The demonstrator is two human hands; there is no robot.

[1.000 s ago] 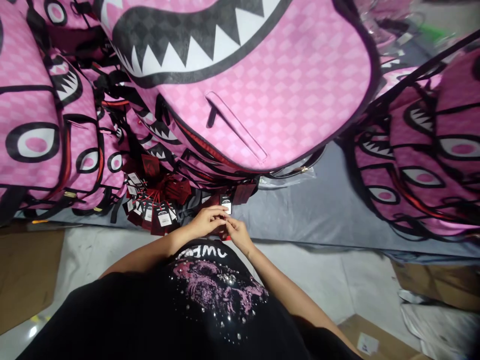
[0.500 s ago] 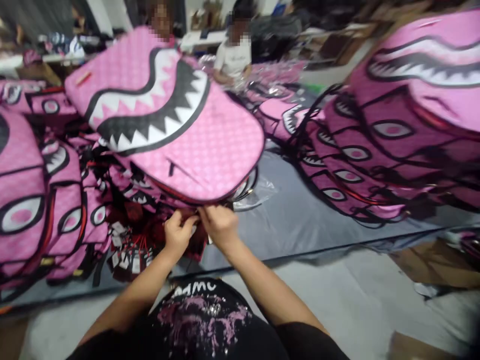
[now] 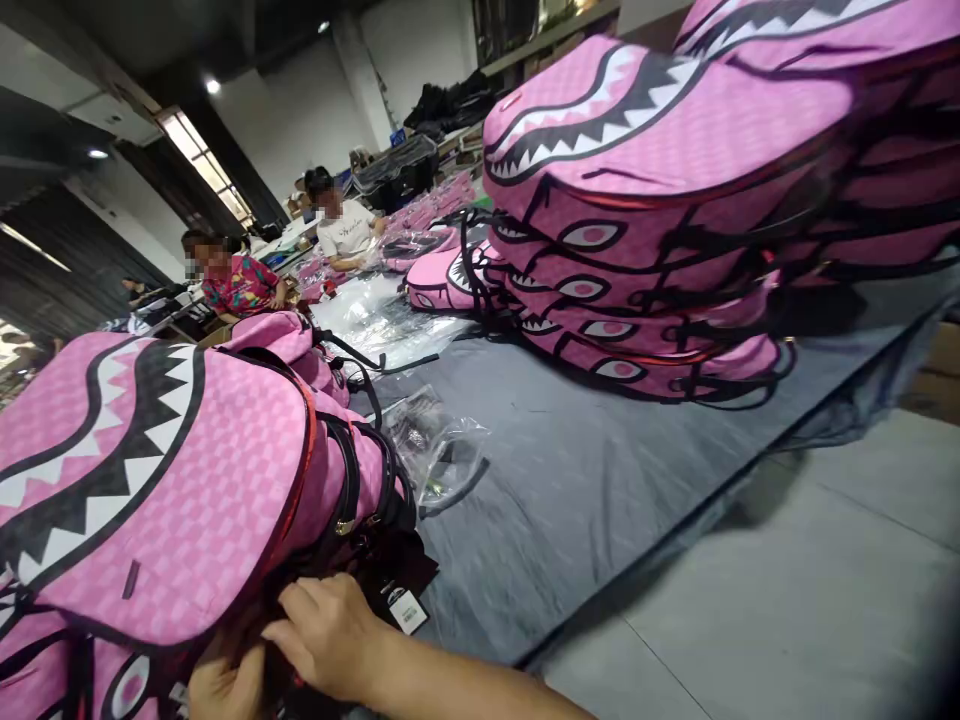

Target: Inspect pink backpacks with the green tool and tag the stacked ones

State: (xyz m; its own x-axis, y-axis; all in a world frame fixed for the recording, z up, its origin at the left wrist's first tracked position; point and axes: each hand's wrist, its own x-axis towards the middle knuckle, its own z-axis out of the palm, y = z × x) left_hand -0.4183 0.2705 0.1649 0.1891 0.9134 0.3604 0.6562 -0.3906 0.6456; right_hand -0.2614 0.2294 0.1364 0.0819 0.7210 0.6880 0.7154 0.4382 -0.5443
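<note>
A pink backpack (image 3: pixel 150 490) with a shark-mouth print lies on top of a stack at the lower left. My right hand (image 3: pixel 326 630) presses its curled fingers under the near edge of this backpack, beside a dark hang tag with a white label (image 3: pixel 405 607). My left hand (image 3: pixel 217 685) sits just left of it at the bottom edge, fingers tucked under the bag and mostly hidden. What the fingers hold is out of sight.
A tall stack of the same pink backpacks (image 3: pixel 675 200) fills the upper right on a grey cloth (image 3: pixel 585 470). Clear plastic bags (image 3: pixel 435 445) lie on the cloth. Two people (image 3: pixel 345 230) sit at work farther back. Pale floor (image 3: pixel 787 600) lies to the right.
The camera has swung up and to the right, so the room and far workers show. My hands have stayed at the backpack's near edge, now at the lower left of the picture.
</note>
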